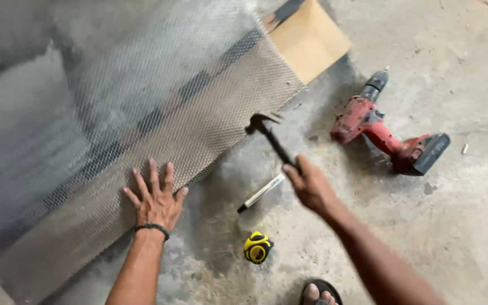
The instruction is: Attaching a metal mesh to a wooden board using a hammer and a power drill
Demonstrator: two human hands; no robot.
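I had my left hand (156, 204) splayed flat on the mesh sheet (159, 135), right hand (310, 183) clenched round the hammer (269, 135) at two o'clock — a glancing swing risked those fingers.

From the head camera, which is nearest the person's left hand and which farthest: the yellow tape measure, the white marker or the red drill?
Measured from the left hand, pressed flat on the wire mesh:
1. White marker, lying on the floor to the hand's right; the yellow tape measure, lower right near the foot, is too close to call against it.
2. Red drill, far right on the concrete, clearly farthest.
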